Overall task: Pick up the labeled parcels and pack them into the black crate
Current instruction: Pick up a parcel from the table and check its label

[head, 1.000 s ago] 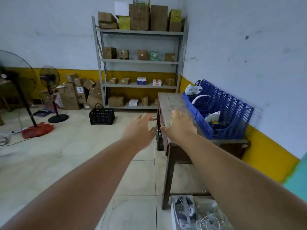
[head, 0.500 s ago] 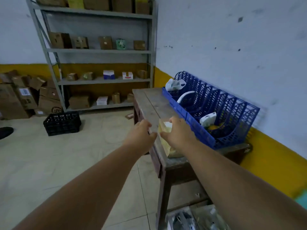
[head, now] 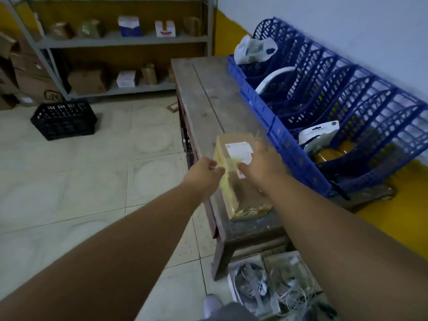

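A brown cardboard parcel [head: 240, 181] with a white label and yellowish tape lies on the near end of the wooden table [head: 203, 93]. My left hand [head: 203, 172] presses against its left side. My right hand [head: 264, 166] lies over its top right, partly covering the label. The parcel sits between both hands and still rests on the table. The black crate [head: 63, 119] stands on the tiled floor at the far left, in front of the shelf, well away from the table.
A blue slotted plastic rack [head: 281, 135] runs along the table's right side against the wall, holding bags and packets. Metal shelving [head: 122, 40] with small boxes stands at the back. An open box of cables [head: 266, 286] sits on the floor under the table.
I have stepped closer to the table and looked down. The parcel has come into view and both hands have closed in on its sides.
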